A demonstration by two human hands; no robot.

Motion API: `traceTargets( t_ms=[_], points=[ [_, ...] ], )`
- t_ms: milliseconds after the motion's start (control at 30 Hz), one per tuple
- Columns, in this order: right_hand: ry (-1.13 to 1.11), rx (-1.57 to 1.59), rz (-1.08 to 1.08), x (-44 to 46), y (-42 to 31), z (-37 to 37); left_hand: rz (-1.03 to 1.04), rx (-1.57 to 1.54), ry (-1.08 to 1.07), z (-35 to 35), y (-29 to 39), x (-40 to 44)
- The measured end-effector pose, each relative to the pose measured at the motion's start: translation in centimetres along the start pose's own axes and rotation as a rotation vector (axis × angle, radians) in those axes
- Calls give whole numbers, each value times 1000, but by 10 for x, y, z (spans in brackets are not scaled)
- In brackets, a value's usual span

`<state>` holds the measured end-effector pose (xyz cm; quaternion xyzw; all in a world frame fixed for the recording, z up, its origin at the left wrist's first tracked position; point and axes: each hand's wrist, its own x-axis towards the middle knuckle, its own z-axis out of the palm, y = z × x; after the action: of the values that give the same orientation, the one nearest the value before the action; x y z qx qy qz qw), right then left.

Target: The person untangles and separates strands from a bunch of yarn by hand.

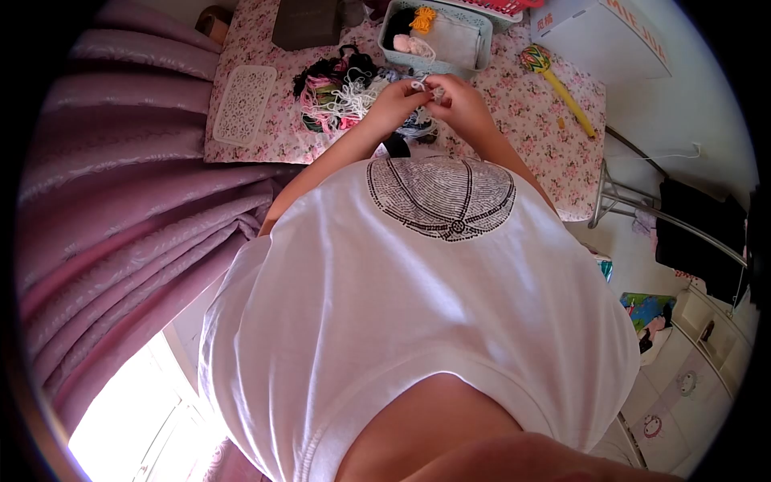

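Note:
Both my hands meet above the floral tablecloth, just in front of the light green basket [483,58]. My left hand [395,104] has its fingers pinched on a thin strand of pale yarn [418,83]. Close against it on the right, my right hand [454,100] is closed around a small greyish bit of yarn, mostly hidden by the fingers. A tangled heap of black, pink, green and white yarn [341,95] lies to the left of my hands and partly beneath them. Balls of orange, black and pale pink yarn [412,44] sit inside the basket.
On the floral table [530,161] are a white lace-patterned mat [244,104], a dark box [306,24], a yellow stick with a colourful head [566,96] and a white carton [598,40]. A red basket [502,8] stands behind. Mauve curtains [128,145] hang at the left.

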<state>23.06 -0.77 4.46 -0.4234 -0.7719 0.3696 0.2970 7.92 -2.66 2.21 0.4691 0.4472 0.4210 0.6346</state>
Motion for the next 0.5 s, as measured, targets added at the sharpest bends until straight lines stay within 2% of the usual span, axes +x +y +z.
traceTargets(
  t_ms=[133,233,433,500],
  points=[
    [22,-3,53,-1,0,-5,-10,-14,29,-7,-4,4],
    [125,-17,-49,0,11,-3,-78,-45,23,-11,1,1],
    [108,30,-61,-2,14,-1,-35,-86,18,-8,6,0],
    [92,56,9,-2,15,-2,-40,-76,22,-11,5,0]
  ],
)
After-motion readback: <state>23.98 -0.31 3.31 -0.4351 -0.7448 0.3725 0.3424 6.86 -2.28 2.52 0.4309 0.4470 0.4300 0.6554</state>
